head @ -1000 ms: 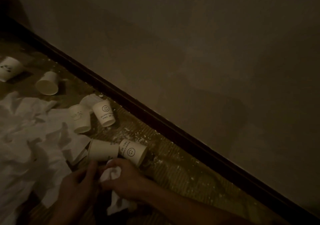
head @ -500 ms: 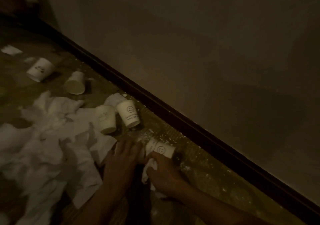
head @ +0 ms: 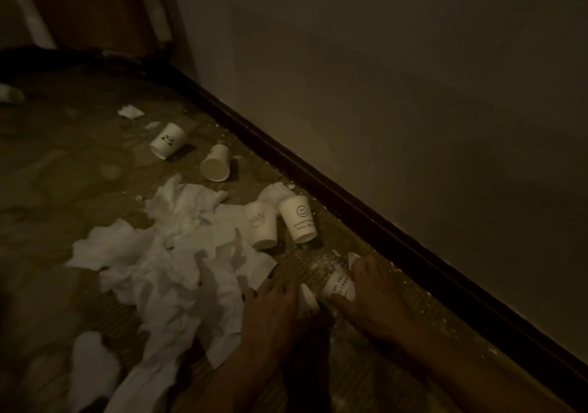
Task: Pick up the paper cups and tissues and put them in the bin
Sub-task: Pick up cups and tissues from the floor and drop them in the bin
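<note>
R hand (head: 375,295) clasps printed cup (head: 339,285) lying on its side; L hand (head: 273,301) covers plain cup (head: 308,296) just left of it. Bin unseen.

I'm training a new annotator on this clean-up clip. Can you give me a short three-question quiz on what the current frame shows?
1. True or false: the smiley cup lies touching the dark skirting board.
2. Multiple choice: the right hand rests on A) a printed paper cup B) the tissue pile C) a bin.
3. Fill in: not counting the cups under the hands, ___ paper cups lie loose on the floor.

Key: 1 false, a strip of floor separates them; 2 A; 3 four, with the left hand covering another cup.
</note>
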Tool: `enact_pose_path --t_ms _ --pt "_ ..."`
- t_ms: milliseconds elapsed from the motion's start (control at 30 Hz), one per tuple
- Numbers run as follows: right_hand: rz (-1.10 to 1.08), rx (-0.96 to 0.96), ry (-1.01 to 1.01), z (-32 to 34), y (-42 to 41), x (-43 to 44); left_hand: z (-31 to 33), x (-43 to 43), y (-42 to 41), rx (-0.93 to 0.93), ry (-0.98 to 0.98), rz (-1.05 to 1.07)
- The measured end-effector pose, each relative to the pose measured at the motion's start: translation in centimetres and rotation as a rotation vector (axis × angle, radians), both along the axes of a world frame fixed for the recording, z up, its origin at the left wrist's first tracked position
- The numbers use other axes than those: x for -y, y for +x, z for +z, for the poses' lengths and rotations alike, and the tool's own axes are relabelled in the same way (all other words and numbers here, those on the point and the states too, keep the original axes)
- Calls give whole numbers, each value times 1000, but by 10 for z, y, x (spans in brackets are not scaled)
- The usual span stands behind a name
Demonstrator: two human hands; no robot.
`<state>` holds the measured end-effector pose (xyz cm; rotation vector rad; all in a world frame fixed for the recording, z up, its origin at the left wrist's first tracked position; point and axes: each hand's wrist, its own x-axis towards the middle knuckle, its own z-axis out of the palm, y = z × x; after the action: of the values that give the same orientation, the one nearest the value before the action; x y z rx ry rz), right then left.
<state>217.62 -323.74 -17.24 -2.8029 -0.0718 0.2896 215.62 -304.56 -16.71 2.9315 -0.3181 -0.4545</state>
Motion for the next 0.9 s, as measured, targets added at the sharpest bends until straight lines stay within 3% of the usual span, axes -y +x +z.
enact_pose_path --t_ms 67,267,467,633,900 --pt "-39 -134 93 -3 -1 1 -1 -5 0 -27 -41 37" --pt "-121 -223 163 -3 -8 -8 -11 -11 -6 -174 -349 283" --pt "-21 -208 99 2 -15 -19 -12 -17 -18 -225 -471 381" --pt "-31 -239 180 2 -32 -38 -9 -36 -37 -308 -489 399" --pt "59 -273 180 6 -41 -57 6 -79 -80 -247 -630 596"
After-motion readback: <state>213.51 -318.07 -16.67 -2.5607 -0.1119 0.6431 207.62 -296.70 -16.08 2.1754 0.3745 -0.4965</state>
